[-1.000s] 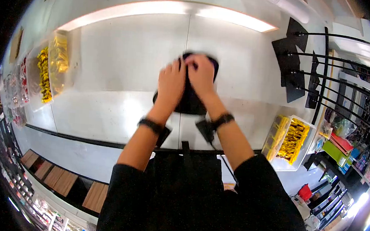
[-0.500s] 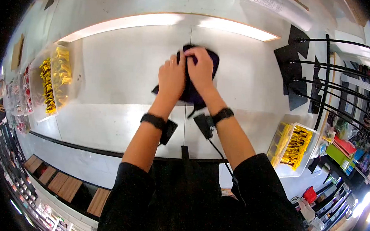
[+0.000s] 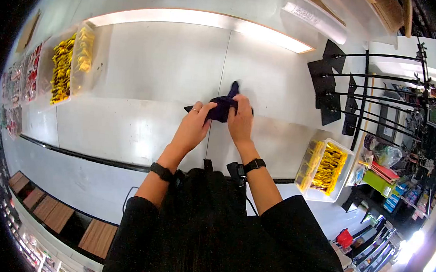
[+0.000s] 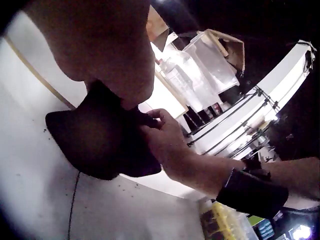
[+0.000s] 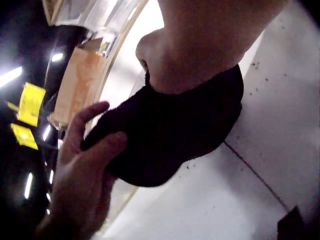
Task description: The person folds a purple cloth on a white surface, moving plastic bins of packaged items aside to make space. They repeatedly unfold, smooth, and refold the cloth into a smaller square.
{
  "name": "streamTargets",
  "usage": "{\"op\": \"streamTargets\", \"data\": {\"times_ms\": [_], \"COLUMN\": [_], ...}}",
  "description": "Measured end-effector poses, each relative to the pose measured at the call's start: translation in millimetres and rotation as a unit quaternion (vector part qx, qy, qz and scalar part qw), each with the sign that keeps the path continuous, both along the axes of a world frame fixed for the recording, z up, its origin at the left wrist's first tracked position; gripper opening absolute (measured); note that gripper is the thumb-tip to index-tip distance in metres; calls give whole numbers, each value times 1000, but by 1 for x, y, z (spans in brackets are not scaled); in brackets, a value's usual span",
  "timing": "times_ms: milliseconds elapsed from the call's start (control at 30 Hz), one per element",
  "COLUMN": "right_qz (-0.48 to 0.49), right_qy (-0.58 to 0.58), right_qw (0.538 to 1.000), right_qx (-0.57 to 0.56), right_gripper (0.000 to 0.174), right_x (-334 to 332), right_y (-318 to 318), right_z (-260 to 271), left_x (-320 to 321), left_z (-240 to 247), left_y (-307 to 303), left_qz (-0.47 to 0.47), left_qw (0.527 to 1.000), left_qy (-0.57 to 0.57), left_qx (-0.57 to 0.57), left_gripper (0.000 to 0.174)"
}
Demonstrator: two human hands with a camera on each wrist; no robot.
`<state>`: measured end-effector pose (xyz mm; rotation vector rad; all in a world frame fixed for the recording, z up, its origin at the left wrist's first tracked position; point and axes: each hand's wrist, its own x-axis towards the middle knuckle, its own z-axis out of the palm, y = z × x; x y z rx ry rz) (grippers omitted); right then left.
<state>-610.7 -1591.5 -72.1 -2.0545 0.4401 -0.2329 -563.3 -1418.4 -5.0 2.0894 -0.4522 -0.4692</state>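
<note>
A soft, dark purple cloth piece (image 3: 221,109) is bunched between both hands over the white table, with a narrow end sticking up past the right hand. My left hand (image 3: 192,126) grips its left side; the right wrist view shows that thumb lying on the near face of the cloth (image 5: 150,135) and the fingers behind it. On the other side my right hand (image 3: 241,120) holds the cloth, pinching a fold between thumb and fingers in the left wrist view. Rounded lower edges of the cloth (image 4: 95,145) hang down there. What kind of cloth article it is I cannot tell.
Clear bins with yellow packets stand at the left (image 3: 62,69) and right (image 3: 328,166) of the table. Black plates (image 3: 322,87) on a rod rack jut in at the right. A light strip (image 3: 186,16) crosses the back, with a plastic-wrapped roll (image 3: 314,21) behind.
The cloth went from spread out under the hands to bunched up between them. Both hands have come nearer the body, and the left has moved to the cloth's left side.
</note>
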Motion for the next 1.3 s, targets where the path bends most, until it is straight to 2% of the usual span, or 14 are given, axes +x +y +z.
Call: {"op": "streamTargets", "data": {"times_ms": [100, 267, 367, 433, 500, 567, 633, 700, 733, 800, 967, 1167, 1200, 1300], "right_qz": [-66, -117, -156, -188, -236, -235, -204, -195, -192, -188, -194, -22, -43, -10], "right_qy": [-39, -44, 9, -14, -28, -9, -59, -61, -63, -48, -67, -75, -27, -26], "right_qw": [997, 992, 978, 944, 806, 814, 728, 725, 772, 850, 888, 742, 659, 686], "right_qx": [29, 14, 139, 271, 542, 530, 652, 658, 603, 491, 410, 666, 751, 727], "right_gripper": [39, 39, 32, 30, 30, 34, 38, 41, 42, 46, 46, 54, 59, 58], "right_x": [-33, -71, -93, -90, -85, -78, -74, -68, -67, -66, -71, -76, -75, -83], "right_y": [4, 5, 6, 18, 31, 36, 35, 32, 31, 23, 10, 26, 32, 34], "right_z": [31, 49, 51, 61, 81, 89, 90, 90, 92, 83, 55, 41, 59, 59], "left_x": [-16, -24, -32, -39, -40, -39, -37, -35, -36, -37, -49, -76, -80, -93], "left_z": [8, 5, -23, -27, -22, -14, -10, -7, 4, 27, 62, 93, 97, 109], "left_y": [13, 35, 39, 32, 24, 8, 1, -6, -9, -9, -3, -19, -23, -32], "left_qz": [26, 25, 28, 47, 63, 130, 103, 84, 79, 87, -97, -203, -224, -258], "left_qw": [994, 979, 967, 962, 957, 915, 916, 928, 931, 827, 927, 935, 940, 948], "left_qy": [-57, 163, 222, 216, 208, 284, 298, 279, 278, 458, 284, 173, 149, 75], "left_qx": [-94, -120, -125, -163, -193, -256, -250, -231, -223, -314, -225, -234, -207, -168], "left_gripper": [50, 40, 29, 27, 25, 25, 33, 32, 32, 28, 22, 24, 23, 24]}}
